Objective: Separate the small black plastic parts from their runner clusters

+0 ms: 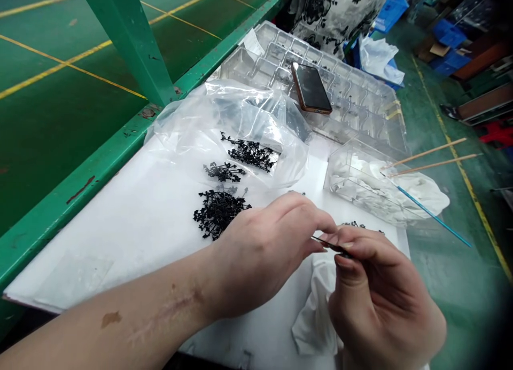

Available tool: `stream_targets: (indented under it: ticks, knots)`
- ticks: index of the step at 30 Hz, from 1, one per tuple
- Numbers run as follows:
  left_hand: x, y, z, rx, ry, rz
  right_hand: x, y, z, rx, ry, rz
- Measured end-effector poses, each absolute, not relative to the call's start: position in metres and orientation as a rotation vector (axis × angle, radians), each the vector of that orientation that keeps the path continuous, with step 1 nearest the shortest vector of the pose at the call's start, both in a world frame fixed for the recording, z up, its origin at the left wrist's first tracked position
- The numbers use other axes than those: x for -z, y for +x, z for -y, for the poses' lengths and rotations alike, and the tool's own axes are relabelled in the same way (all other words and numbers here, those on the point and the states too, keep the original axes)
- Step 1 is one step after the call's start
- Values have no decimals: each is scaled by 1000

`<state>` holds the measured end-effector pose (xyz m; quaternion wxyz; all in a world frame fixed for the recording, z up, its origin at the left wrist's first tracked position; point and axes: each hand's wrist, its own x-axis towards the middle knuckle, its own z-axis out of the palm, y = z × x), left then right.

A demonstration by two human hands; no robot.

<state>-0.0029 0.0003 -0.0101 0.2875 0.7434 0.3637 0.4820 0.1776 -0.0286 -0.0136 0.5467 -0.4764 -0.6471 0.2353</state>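
Note:
My right hand (380, 290) pinches a thin black plastic part (331, 244) between thumb and fingers. My left hand (264, 247) is curled just beside it, its fingertips at the part's far end. Whether that hand grips the part is hidden. A tangled pile of small black branched parts (218, 212) lies on the white work sheet (120, 242) to the left of my hands. More of these parts (250, 152) lie on a clear plastic bag (192, 130) behind the pile. A crumpled white cloth (316, 311) lies beneath my right hand.
A clear compartment tray (320, 76) holds a smartphone (311, 88). A clear box (360, 188) holds white cloth, with wooden sticks (425, 159) and a blue stick (433, 215) jutting out. A green steel frame (80, 167) runs along the left edge. A person in floral clothing (332, 12) stands beyond.

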Motion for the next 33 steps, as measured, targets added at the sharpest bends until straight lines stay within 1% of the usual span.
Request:
stream_targets:
  ticks: [5,9,11,14,17,19,23,33]
  knots:
    - [9,-2,2,-1254,1952,-918,13,173,32,-553,-1138,1531]
    - [8,-4,1,-1191,1816,-933,17,180,28,-673,-1093,1507]
    - [7,-5,0,-1102,1571,-970,21,188,25,-732,-1107,1477]
    - [4,-5,-4,-996,1029,-937,27,200,20,-705,-1211,1465]
    - [3,-4,-7,-1072,680,-765,34,206,13,-590,-1285,1550]
    - [3,-2,-8,-1130,572,-683,36,205,9,-520,-1288,1602]
    - [5,3,-10,-1207,543,-669,38,203,2,-473,-1284,1659]
    - [3,0,-12,-1227,559,-695,44,199,-4,-426,-1304,1733]
